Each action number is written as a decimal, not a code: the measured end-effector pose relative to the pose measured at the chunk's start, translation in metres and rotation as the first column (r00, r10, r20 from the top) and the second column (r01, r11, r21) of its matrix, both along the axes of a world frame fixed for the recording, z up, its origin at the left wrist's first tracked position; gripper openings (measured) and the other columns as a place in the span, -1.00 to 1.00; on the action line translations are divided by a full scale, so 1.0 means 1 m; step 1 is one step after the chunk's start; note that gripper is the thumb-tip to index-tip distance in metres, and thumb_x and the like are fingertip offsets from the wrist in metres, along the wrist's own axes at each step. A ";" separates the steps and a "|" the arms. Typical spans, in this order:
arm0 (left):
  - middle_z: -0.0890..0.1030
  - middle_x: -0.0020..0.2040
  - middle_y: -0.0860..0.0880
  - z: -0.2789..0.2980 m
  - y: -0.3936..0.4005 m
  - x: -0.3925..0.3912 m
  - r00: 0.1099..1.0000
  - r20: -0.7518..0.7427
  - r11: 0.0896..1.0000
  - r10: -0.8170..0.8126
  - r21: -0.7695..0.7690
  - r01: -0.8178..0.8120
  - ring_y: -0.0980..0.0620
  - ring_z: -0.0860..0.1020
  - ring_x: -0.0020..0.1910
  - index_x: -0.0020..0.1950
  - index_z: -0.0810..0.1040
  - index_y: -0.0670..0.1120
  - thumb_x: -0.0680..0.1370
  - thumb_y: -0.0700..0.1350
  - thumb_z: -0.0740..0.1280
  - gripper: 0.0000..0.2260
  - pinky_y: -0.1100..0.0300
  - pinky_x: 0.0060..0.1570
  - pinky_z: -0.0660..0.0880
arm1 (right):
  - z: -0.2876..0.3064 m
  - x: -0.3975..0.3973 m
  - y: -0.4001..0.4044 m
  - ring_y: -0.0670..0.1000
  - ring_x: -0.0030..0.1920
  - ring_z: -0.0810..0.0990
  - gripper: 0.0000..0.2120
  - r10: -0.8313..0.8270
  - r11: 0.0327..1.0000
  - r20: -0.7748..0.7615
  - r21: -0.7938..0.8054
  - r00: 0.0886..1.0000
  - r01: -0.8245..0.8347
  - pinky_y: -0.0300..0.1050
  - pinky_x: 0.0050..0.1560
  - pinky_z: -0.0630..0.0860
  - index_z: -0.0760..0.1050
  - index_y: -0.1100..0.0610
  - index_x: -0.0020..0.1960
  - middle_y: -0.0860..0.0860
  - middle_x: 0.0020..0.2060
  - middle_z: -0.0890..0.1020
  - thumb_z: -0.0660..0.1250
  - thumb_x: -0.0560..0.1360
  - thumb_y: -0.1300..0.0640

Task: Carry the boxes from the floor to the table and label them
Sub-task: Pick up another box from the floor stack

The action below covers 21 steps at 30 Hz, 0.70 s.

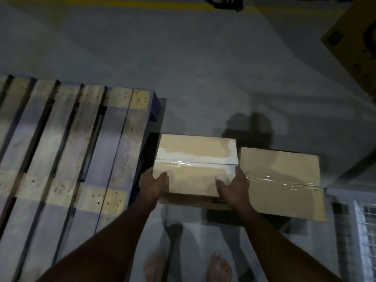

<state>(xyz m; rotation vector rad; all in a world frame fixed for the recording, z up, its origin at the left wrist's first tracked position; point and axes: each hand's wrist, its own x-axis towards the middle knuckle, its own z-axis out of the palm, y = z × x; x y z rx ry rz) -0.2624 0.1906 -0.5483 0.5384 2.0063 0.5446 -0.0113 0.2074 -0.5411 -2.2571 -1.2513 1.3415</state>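
While both hands, left [153,185] and right [234,187], are clasping its near corners, the taped box [195,167] is looking stiff, light and slick-topped.

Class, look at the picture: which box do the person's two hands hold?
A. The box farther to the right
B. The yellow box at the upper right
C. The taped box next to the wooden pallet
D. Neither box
C: the left hand and right hand grip the near corners of the taped box beside the wooden pallet.
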 end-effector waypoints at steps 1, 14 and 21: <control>0.58 0.11 -0.03 0.018 0.007 -0.002 0.999 -0.045 0.999 -0.004 0.042 0.006 -0.01 0.55 0.05 0.29 0.53 -0.10 0.59 -0.07 0.38 -0.71 0.27 -0.26 0.45 | 0.015 0.000 0.006 0.18 0.44 0.31 -0.21 -0.011 1.000 -0.012 0.021 1.000 0.011 0.26 0.41 0.36 0.19 0.08 0.55 0.08 0.43 0.38 0.49 0.45 -0.04; 0.66 0.05 -0.02 0.382 0.094 0.040 0.984 -0.155 0.838 0.087 0.546 0.012 -0.05 0.61 0.04 0.13 0.63 -0.05 0.49 0.16 0.32 -0.65 0.02 0.06 0.55 | 0.362 0.045 0.050 0.18 0.36 0.44 -0.38 -0.250 0.855 -0.074 0.452 0.965 0.256 0.10 0.34 0.42 0.33 0.11 0.49 0.11 0.39 0.47 0.40 0.53 -0.09; 0.70 -0.14 -0.04 0.603 0.074 0.082 0.997 0.080 0.709 -0.022 0.704 -0.041 -0.01 0.63 -0.12 -0.09 0.67 -0.05 0.64 0.07 0.31 -0.74 0.08 -0.14 0.51 | 0.578 0.109 0.001 0.14 0.23 0.55 -0.58 -0.407 0.606 -0.203 0.670 0.891 0.429 0.16 0.20 0.52 0.41 0.01 0.38 0.05 0.27 0.57 0.36 0.57 -0.06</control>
